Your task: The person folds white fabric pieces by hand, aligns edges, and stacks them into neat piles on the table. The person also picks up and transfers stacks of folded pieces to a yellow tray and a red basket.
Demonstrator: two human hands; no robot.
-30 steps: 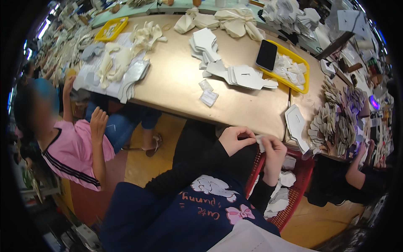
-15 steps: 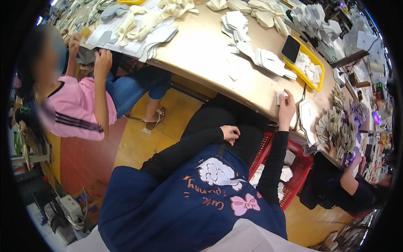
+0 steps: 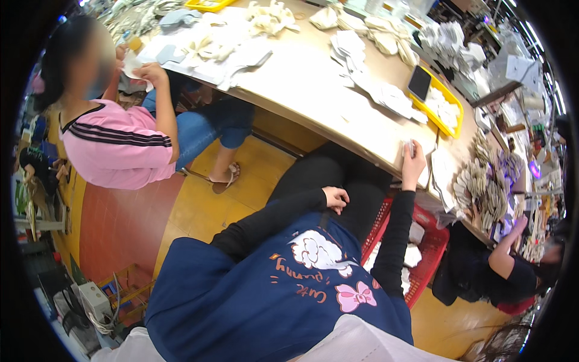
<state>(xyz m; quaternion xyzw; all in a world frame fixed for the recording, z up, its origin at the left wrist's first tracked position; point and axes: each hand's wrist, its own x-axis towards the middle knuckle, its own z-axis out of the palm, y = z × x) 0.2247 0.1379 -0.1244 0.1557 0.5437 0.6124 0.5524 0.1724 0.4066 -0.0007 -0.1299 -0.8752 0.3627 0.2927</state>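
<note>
Fingers (image 3: 411, 151) of the right hand (image 3: 414, 164) pinch what seems a small white piece (image 3: 409, 145) at the counter (image 3: 338, 114) edge. Thin, light and floppy, it is probably best held by its rim. Left hand (image 3: 335, 198) rests loosely curled, empty, on the lap.

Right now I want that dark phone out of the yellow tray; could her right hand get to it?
Probably yes. The right hand rests on the table edge, and only flat white pieces lie between it and the phone in the yellow tray.
</note>
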